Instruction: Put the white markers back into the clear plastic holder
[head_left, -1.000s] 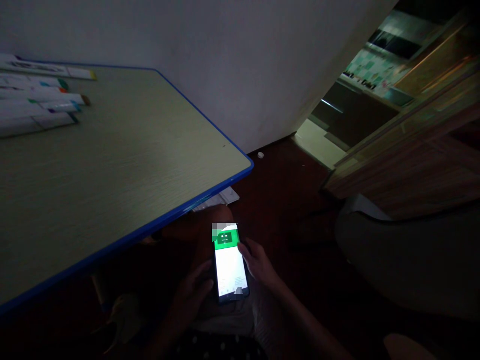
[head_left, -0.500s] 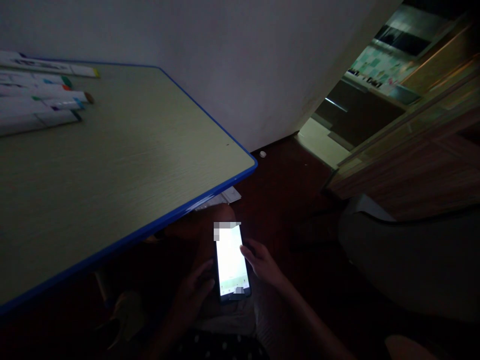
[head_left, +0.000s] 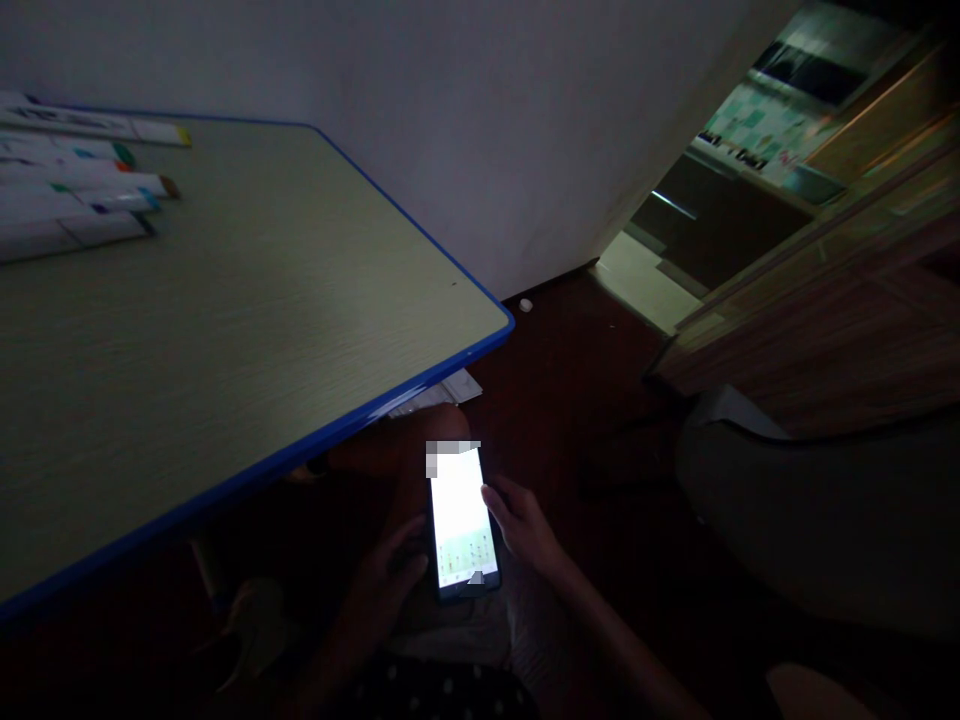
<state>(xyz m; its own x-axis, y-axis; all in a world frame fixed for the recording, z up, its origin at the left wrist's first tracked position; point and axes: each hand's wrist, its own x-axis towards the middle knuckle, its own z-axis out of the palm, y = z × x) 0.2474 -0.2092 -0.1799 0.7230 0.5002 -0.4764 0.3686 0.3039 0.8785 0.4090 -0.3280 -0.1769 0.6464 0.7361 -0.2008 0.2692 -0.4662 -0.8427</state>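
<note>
Shows a phone point(head_left: 459, 510) lit white, pale green low down; a beige, grained bench point(head_left: 247, 300) edged blue; white markers point(head_left: 112, 180); black cloth point(head_left: 442, 688) dotted white.

This looks like a home, seen from a dim room that opens onto a kitchen. At the upper right, green-and-white wall tiles point(head_left: 754, 118) rise behind a counter with dark cabinets point(head_left: 724, 220) beneath it. Wood-toned panels point(head_left: 847, 320) fill the right side, a plain wall point(head_left: 480, 140) the upper middle, and a blue-edged table point(head_left: 285, 270) bearing markers point(head_left: 90, 178) the left.
</note>
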